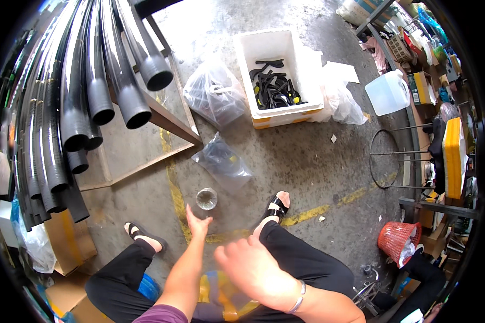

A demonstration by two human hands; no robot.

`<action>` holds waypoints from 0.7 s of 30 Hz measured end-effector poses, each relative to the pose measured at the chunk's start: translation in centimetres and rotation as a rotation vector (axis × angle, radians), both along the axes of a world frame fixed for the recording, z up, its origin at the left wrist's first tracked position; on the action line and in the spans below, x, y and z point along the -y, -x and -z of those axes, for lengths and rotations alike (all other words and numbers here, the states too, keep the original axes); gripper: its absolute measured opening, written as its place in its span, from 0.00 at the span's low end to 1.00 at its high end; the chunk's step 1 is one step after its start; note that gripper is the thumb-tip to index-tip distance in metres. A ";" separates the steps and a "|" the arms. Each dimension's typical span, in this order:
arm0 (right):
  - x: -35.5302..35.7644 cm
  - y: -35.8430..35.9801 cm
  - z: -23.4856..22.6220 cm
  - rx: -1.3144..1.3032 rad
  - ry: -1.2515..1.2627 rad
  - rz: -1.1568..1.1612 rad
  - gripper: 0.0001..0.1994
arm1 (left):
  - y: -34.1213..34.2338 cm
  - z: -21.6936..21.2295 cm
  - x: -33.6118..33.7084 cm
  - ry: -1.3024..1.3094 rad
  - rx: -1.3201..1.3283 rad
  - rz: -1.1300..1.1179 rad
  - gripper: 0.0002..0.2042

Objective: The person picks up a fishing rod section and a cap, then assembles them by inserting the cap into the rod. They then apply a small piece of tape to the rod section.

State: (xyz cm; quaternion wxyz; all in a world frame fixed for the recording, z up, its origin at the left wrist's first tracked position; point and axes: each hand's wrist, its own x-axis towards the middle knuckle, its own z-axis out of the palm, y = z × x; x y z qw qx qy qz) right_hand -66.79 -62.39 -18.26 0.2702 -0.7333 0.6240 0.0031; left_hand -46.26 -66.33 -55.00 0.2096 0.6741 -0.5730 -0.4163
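Note:
My left hand [198, 223] reaches out low over the floor, thumb and fingers apart. Just beyond its fingertips is a small clear round container [206, 199], like a cup or jar; whether they touch I cannot tell. Nearer to me, my right hand [253, 269] is raised above my lap, its fingers bent and blurred by motion. What it may hold does not show. Under it, between my legs, is something wrapped in yellow-brown tape [231, 307], partly covered by the hand. A clear plastic bag [223, 163] with dark contents lies past the container.
A white foam box [285, 114] holds several black curved parts with yellow bits. Beside it rests a filled plastic bag [214, 94]. Long black pipes [129, 102] jut over a metal frame [175, 121] at left. At right are a white jug [387, 92] and a red basket [396, 241].

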 end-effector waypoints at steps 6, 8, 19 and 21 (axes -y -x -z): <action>0.9 -0.4 -2.8 0.058 0.175 0.036 0.16 | 3.3 -8.3 -2.7 0.108 0.039 0.076 0.36; 1.7 0.0 -3.9 0.078 0.224 0.099 0.11 | 8.0 -10.8 -0.3 0.269 -0.084 0.249 0.34; 3.0 3.4 -3.2 0.049 0.127 0.169 0.13 | 33.1 -13.0 16.0 0.225 -0.251 0.578 0.40; 3.5 4.0 -2.9 0.069 0.124 0.166 0.12 | 33.5 -12.3 15.3 0.186 -0.274 0.641 0.40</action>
